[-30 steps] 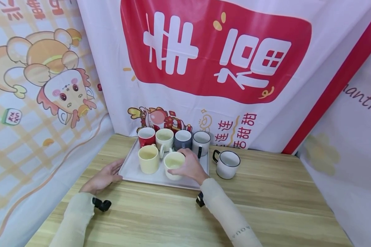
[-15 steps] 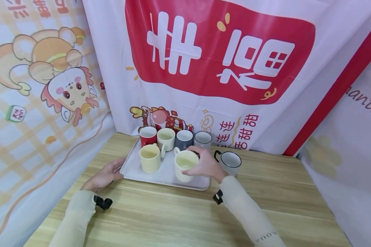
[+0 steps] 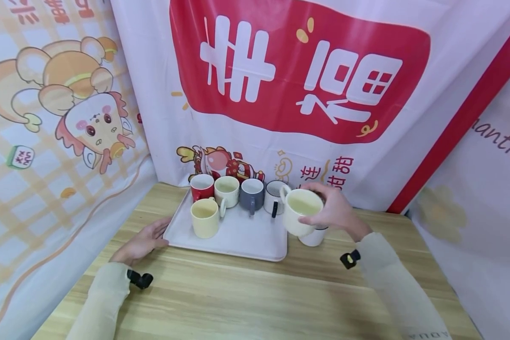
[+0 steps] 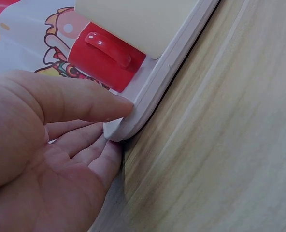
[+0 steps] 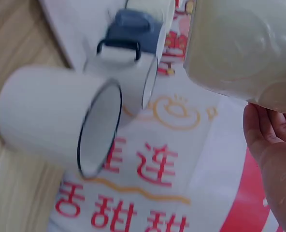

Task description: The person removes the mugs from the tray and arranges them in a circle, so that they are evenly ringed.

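My right hand (image 3: 333, 210) grips a cream mug (image 3: 295, 222) in the air, past the tray's right edge, its handle pointing left. In the head view this mug overlaps the black-rimmed white mug (image 3: 311, 238) on the table; the right wrist view shows that white mug (image 5: 46, 116) apart from it. My left hand (image 3: 140, 243) is at the near left corner of the white tray (image 3: 238, 243). In the left wrist view the thumb (image 4: 99, 101) lies against the tray's edge, with the other fingers round the corner.
On the tray stand a yellow mug (image 3: 205, 222) in front and a back row: red mug (image 3: 201, 193), cream mug (image 3: 227, 196), grey-blue mug (image 3: 251, 196) and black-rimmed white mug (image 3: 273, 204). Printed cloth (image 3: 365, 179) hangs right behind the wooden table (image 3: 221, 297).
My right hand has lifted the cream mug off the tray and carried it right, beyond the tray's edge. The left hand stays at the tray corner.
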